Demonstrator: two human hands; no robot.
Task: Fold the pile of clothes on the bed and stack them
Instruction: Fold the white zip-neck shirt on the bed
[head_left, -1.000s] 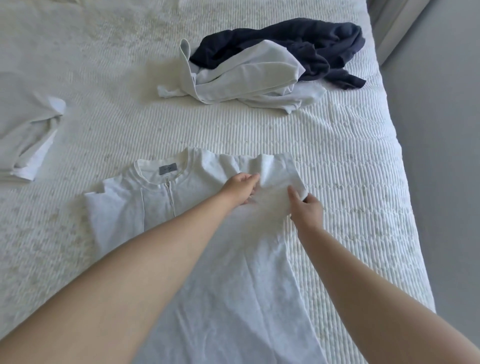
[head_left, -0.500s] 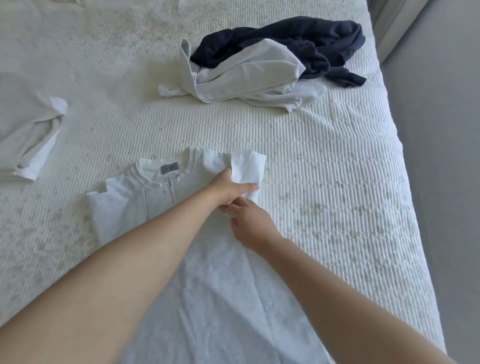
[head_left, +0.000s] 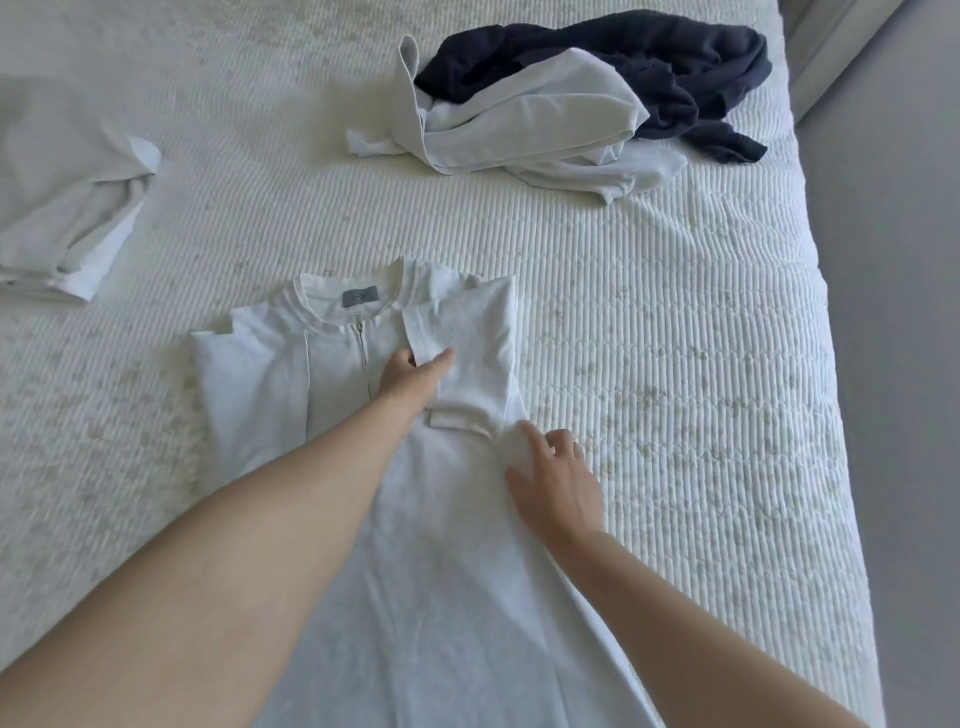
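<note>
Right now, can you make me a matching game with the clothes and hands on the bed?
Things:
1. white zip garment
2. dark navy garment
3. left hand
4. right hand

Places or states:
A. tangled in the pile at the far side of the bed
B. fingers spread at the garment's right edge
C. spread flat in front of the person
D. on the sleeve folded over the garment

Pairs: 1-C, 2-A, 3-D, 4-B
</note>
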